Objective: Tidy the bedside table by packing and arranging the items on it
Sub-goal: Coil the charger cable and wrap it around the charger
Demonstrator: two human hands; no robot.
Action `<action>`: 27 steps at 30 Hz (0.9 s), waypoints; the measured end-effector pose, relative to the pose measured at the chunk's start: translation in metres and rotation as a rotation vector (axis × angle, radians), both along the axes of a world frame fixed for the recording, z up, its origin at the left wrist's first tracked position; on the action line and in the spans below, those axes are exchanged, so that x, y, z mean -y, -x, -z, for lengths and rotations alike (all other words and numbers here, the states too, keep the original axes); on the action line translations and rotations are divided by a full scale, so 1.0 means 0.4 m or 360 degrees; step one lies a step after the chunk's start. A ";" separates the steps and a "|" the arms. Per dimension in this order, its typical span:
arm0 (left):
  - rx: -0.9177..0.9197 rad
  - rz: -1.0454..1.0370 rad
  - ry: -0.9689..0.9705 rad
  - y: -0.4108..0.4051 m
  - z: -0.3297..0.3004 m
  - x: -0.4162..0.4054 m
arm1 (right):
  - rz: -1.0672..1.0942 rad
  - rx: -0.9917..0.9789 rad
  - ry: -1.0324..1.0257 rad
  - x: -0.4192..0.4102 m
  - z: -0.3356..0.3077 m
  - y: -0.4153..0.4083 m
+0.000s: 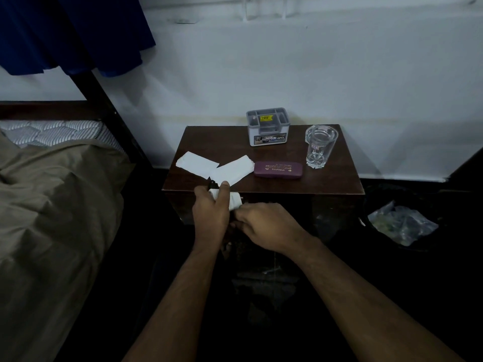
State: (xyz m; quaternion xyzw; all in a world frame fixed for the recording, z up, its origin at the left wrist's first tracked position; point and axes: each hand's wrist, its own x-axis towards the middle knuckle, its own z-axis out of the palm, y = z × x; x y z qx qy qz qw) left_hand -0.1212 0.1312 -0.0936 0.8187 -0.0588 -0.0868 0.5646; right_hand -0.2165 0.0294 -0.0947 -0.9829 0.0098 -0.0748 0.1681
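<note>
On the dark wooden bedside table (326, 181) lie two white folded tissues (196, 163) (232, 169), a purple spectacle case (278, 169), a clear empty glass (320, 146) and a grey compartment organiser (268, 126). In front of the table's near edge, my left hand (210, 214) is closed on a white cloth (234, 199) and a small dark object (212, 184) that sticks up past my fingers. My right hand (264, 223) meets the left one, fingers curled at the cloth's lower end. What the dark object is stays hidden.
A bed with a brown blanket (52, 205) fills the left side, beside a black bed post (104, 105). A dark bin holding a plastic bag (402, 223) stands on the floor to the right of the table. A white wall is behind.
</note>
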 end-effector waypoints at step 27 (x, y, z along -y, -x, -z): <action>-0.0418 0.1132 0.0575 0.043 -0.036 -0.004 | 0.0579 0.0726 -0.1188 0.091 -0.037 0.018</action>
